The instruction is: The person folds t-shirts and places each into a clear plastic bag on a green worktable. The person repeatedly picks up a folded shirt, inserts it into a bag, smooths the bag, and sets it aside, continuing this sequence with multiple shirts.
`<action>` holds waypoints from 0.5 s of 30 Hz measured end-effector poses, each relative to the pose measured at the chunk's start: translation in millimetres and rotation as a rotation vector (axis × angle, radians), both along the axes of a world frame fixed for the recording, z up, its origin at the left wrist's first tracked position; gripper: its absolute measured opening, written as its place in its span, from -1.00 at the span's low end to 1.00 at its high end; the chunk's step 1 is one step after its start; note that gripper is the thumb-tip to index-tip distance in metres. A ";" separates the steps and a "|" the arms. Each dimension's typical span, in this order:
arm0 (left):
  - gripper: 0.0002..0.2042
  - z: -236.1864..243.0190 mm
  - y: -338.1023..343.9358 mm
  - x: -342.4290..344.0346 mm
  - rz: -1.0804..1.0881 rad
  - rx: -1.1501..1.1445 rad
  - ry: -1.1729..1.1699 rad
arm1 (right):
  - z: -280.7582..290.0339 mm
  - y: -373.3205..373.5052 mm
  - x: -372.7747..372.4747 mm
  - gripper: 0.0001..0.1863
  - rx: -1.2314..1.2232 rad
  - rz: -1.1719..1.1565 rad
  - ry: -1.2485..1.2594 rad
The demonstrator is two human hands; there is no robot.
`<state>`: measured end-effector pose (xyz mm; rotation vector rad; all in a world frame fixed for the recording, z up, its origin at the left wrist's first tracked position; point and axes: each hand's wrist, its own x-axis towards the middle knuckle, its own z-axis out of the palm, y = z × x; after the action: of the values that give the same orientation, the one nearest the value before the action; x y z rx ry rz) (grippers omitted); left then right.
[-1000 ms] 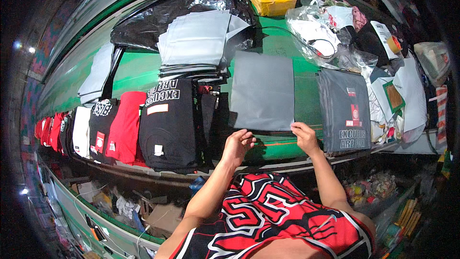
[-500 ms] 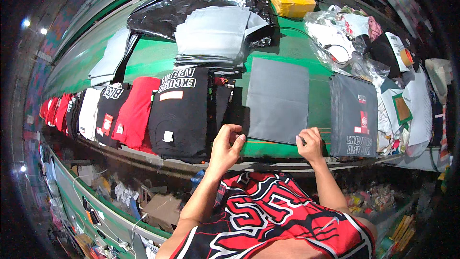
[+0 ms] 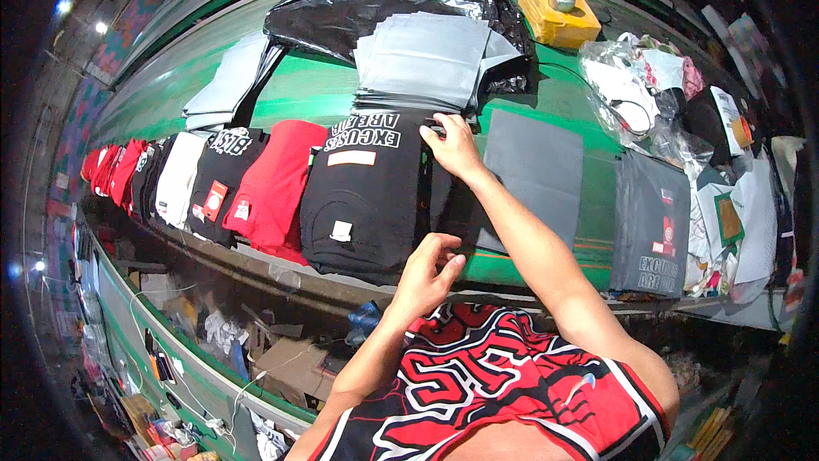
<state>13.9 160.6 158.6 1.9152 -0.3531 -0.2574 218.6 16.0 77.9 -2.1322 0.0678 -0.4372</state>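
My right hand (image 3: 454,147) has reached across to the far right corner of a pile of folded black T-shirts (image 3: 368,197) with white lettering. Its fingers are apart at the pile's edge, and no grip on the cloth shows. Close to the near right corner of that pile, my left hand (image 3: 431,269) hovers over the table edge, fingers loosely curved and thumb apart, holding nothing. A flat, grey frosted plastic bag (image 3: 537,171) lies on the green table, partly behind my right forearm. Farther right are grey bags with a black printed shirt (image 3: 648,214) inside.
Folded red shirts (image 3: 277,179), black shirts and white shirts (image 3: 181,175) line the table's left front. Behind them are a stack of grey bags (image 3: 426,52), black plastic sheeting (image 3: 384,0) and a yellow taped box (image 3: 559,17). Scraps and clear plastic (image 3: 631,103) heap at right.
My right hand has left the grey bag's near right corner and moved left and away to the black shirts' far corner. The whole view has shifted slightly; my left hand remains near the pile.
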 end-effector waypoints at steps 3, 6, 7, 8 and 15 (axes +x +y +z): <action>-0.74 -0.9 5.3 -4.3 -0.008 -0.019 0.145 | 2.1 12.1 23.0 -0.46 -0.059 0.064 0.061; -0.73 -4.2 6.4 -1.4 -0.029 0.005 0.148 | 13.1 16.1 31.1 -0.56 -0.100 0.114 0.012; -0.72 -5.6 5.7 0.3 -0.041 0.018 0.152 | 19.0 17.6 33.0 -0.60 -0.100 0.124 -0.020; -0.72 -7.0 4.6 2.7 -0.054 0.020 0.151 | 25.7 19.2 34.4 -0.63 -0.102 0.125 -0.022; -0.69 -17.4 -4.5 16.9 -0.150 0.067 0.145 | 60.8 31.2 13.4 -0.35 0.401 0.308 0.157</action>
<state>30.8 156.1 141.2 1.9255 -0.3954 -0.5106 232.0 47.2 138.7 -1.7381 -0.0783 -0.0647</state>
